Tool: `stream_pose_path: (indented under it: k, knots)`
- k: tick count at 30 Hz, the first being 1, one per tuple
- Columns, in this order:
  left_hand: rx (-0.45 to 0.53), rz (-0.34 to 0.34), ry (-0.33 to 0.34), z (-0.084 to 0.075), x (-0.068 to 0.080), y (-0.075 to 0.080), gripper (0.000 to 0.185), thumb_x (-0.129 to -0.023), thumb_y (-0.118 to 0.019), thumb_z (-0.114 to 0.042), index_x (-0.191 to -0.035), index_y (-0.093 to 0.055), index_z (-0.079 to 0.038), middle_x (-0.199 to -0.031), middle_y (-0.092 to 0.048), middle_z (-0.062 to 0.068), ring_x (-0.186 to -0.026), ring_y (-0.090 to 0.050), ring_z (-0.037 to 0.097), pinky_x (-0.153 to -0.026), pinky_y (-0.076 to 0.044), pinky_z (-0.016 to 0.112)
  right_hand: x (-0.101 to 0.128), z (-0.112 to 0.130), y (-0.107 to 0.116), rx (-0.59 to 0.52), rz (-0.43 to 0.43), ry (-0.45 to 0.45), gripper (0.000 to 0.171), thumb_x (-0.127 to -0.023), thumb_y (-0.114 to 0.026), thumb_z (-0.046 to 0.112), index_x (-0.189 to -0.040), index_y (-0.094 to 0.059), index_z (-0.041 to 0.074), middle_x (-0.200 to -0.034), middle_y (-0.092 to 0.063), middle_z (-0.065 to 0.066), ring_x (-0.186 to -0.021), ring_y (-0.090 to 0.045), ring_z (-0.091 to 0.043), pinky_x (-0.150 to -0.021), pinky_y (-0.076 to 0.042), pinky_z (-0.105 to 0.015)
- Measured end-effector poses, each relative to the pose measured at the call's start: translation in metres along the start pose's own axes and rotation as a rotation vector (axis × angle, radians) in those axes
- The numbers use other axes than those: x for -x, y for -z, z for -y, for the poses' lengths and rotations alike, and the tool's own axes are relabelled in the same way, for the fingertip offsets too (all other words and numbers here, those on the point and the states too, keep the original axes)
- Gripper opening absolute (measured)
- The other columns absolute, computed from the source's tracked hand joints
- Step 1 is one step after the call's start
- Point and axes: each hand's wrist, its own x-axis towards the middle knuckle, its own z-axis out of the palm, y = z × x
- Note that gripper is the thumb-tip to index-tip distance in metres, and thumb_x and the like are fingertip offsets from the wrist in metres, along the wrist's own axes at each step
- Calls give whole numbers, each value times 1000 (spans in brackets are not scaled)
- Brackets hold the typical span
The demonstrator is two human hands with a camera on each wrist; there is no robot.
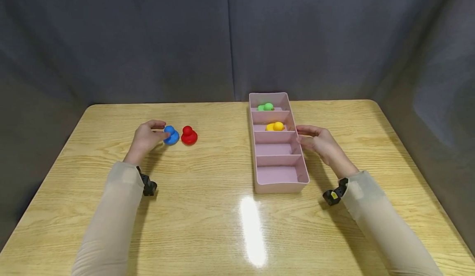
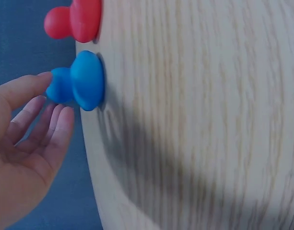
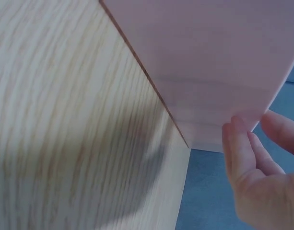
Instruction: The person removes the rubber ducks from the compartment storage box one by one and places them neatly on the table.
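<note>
In the head view, my left hand (image 1: 146, 138) is beside a blue toy duck (image 1: 172, 136) standing on the table. The left wrist view shows the thumb at the head of the blue duck (image 2: 87, 81), with the other fingers apart from it below. Just right of it stands a red toy duck (image 1: 189, 136). My right hand (image 1: 320, 144) is at the right side of a pink divided box (image 1: 278, 188). Its fingertips touch the outer wall of the box (image 3: 218, 62), and the thumb is near the rim.
The box has several compartments in a row. A green toy duck (image 1: 266, 107) sits in the farthest one, and a yellow toy duck (image 1: 275, 126) in the one before it. A dark curtain (image 1: 167, 41) hangs behind the wooden table (image 1: 208, 226).
</note>
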Motion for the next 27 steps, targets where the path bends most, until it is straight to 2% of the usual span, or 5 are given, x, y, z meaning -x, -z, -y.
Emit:
stream_pose_path:
  k: [7, 12, 19, 27]
  knots:
    - [42, -48, -47, -13, 6, 3, 47, -93, -59, -16, -136, -48, 1, -138, -49, 22, -121, -52, 37, -92, -47, 36, -1, 3, 0, -12, 4, -4, 54, -95, -53, 9, -144, -36, -3, -143, -41, -25, -82, -56, 10, -77, -49, -8]
    - [107, -64, -93, -30, 9, -4, 44, -94, -58, -14, -135, -50, 0, -137, -52, 20, -120, -55, 34, -92, -47, 27, -2, 4, -1, -19, 4, -10, 56, -93, -52, 6, -145, -34, -4, -144, -40, -25, -82, -56, 8, -76, -49, -8]
    - [171, 27, -129, -61, 12, -29, 43, -93, -59, -12, -133, -51, -1, -135, -53, 19, -120, -56, 32, -88, -49, 20, -3, 6, -3, -43, -1, -27, 56, -91, -50, 1, -145, -35, -4, -145, -39, -25, -85, -57, 7, -77, -50, -7]
    - [145, 137, -203, -96, 12, -65, 41, -91, -63, -12, -130, -54, -4, -131, -57, 15, -118, -57, 29, -96, -51, 38, -1, 7, -3, -31, -16, -36, 56, -90, -49, -1, -145, -35, -3, -144, -39, -24, -87, -56, 6, -77, -50, -7]
